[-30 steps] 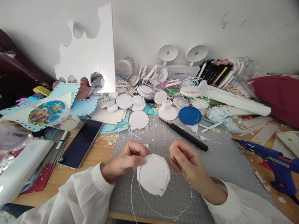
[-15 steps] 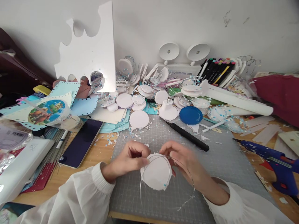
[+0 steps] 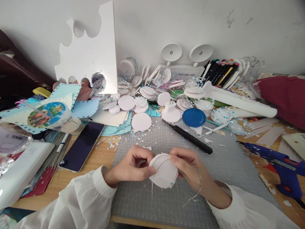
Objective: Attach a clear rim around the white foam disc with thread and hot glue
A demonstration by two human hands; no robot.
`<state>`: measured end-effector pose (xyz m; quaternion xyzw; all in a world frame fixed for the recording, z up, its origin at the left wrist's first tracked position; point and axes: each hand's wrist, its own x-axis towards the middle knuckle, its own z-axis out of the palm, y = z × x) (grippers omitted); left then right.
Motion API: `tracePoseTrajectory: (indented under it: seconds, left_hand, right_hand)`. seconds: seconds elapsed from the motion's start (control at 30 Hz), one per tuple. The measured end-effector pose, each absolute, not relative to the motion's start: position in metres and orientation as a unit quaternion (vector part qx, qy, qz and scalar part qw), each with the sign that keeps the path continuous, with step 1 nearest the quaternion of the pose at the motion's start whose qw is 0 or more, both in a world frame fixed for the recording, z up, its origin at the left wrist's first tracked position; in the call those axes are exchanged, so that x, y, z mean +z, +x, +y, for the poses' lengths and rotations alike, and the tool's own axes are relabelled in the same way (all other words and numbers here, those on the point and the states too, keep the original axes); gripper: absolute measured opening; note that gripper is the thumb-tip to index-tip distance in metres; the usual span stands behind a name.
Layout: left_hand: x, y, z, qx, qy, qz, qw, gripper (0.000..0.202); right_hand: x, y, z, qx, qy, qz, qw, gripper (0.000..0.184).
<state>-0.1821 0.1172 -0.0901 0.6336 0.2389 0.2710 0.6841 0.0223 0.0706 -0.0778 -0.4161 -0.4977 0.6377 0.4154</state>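
My left hand (image 3: 133, 165) pinches the left edge of a white foam disc (image 3: 164, 171) held just above the grey cutting mat (image 3: 214, 165). My right hand (image 3: 190, 168) grips the disc's right side and a thin clear strand (image 3: 152, 183) that loops over the disc's face and trails down past my right wrist. Small blue flecks cling to the disc's rim. Both arms wear white sleeves.
A black pen tool (image 3: 190, 138) lies on the mat beyond my hands, a blue lid (image 3: 194, 117) behind it. A blue glue gun (image 3: 276, 162) rests at the right, a phone (image 3: 82, 146) at the left. Piles of white discs (image 3: 141, 122), markers (image 3: 221, 71) and a cut foam board (image 3: 90, 54) fill the back.
The wide loop of strand has been drawn in tight around the disc. Both hands have closed in on the disc, which shifted slightly right and up.
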Motion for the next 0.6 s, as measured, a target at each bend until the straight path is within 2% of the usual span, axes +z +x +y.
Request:
tracePoseTrajectory:
  seconds: [0.6]
  left_hand:
    - [-0.0876,-0.1837,0.1188,0.249,0.567,0.233,0.749,0.037]
  right_hand:
    - [-0.0804,0.0218,0.0672,0.671,-0.389,-0.475,0.415,0.042]
